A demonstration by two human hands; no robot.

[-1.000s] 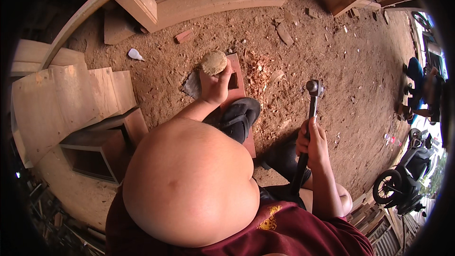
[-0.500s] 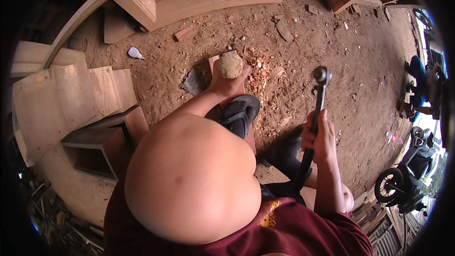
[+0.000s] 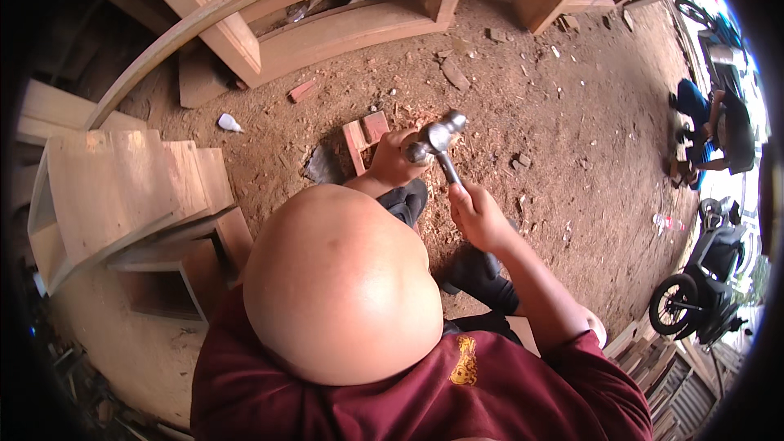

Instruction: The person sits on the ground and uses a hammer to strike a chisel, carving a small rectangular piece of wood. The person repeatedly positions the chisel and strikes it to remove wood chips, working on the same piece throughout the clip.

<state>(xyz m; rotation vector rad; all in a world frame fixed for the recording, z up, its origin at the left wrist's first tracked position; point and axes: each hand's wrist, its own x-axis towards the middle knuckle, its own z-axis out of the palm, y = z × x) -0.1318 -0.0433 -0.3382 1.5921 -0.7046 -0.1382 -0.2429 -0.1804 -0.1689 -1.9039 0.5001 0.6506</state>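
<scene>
My right hand (image 3: 482, 216) grips a ball-peen hammer (image 3: 438, 137) by its dark shaft. Its steel head is right over my left hand (image 3: 395, 163), hiding part of the fingers. The left hand is closed around an upright tool with a round wooden handle; the handle's top shows in the earlier frame and is now behind the hammer head. Whether head and handle touch, I cannot tell. Beneath the left hand lies a reddish wooden plank (image 3: 354, 147), with a cut-out at its far end. My foot in a black sandal (image 3: 400, 200) rests on it.
Wood chips (image 3: 437, 196) litter the dirt floor. A white plastic bottle (image 3: 229, 122) and a red brick piece (image 3: 301, 91) lie farther left. Wooden frames (image 3: 343, 33) stand ahead and plywood boxes (image 3: 122, 188) at left. At right are a motorcycle (image 3: 702, 278) and a crouching person (image 3: 723, 126).
The hammer has swung from the right side, leftward and forward, to above my left hand. My left hand stays closed on the wooden handle. The whole view has shifted slightly.
</scene>
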